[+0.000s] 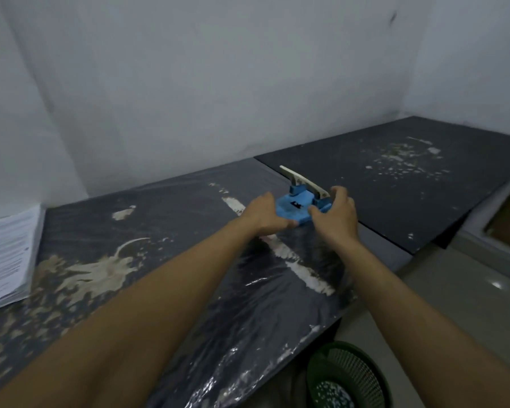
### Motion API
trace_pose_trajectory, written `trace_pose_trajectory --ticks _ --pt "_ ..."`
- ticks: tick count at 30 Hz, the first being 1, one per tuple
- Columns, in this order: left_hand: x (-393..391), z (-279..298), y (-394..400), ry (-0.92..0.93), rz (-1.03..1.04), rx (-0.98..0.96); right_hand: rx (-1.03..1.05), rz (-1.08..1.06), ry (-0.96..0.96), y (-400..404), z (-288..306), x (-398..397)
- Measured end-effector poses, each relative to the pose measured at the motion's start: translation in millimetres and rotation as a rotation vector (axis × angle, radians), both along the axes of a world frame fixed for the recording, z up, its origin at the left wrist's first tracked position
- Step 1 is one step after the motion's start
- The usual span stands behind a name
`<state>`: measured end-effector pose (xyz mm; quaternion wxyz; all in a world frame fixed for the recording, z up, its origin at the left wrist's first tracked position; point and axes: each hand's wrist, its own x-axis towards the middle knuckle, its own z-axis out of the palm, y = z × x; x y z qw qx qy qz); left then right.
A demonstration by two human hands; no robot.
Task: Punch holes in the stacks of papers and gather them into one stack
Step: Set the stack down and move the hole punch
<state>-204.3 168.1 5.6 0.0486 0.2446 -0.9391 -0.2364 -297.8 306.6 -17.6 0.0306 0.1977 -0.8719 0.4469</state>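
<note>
Hands, left (265, 214) and right (337, 212), grip blue hole punch (295, 209), its white lever (304, 181) running far-left to near-right.

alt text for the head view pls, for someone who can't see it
Both hands, the left hand and right hand, grip a blue hole punch on a dark, paint-stained table against a white wall. A stack of papers lies at the far left, and a green basket sits on the floor below.
</note>
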Motion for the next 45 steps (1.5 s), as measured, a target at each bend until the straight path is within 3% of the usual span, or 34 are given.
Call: trace_pose_trajectory --ticks 6,10,17,25,33,45 --pt "-36.9 -13.7 -2.4 -0.040 -0.029 0.062 0.013 0.108 0.016 -14.0 -8.1 -33.9" --pt "-47.8 -23.6 -8.0 0.008 0.077 -0.063 0.004 0.065 0.110 -18.0 -10.1 -45.3" --pt "-46.4 -23.8 -8.6 0.058 0.134 -0.012 0.056 -0.002 0.218 -28.7 -5.2 -49.6" --pt "-23.4 19.9 -24.5 0.289 0.175 0.504 -0.076 0.024 0.196 -20.6 22.4 -40.8" --pt "19.5 44.6 -52.9 0.397 0.328 0.674 -0.166 0.153 0.199 -35.1 43.0 -14.7" --pt "146.0 19.9 -104.8 0.532 0.436 0.505 -0.260 0.392 0.148 -138.3 28.4 67.9"
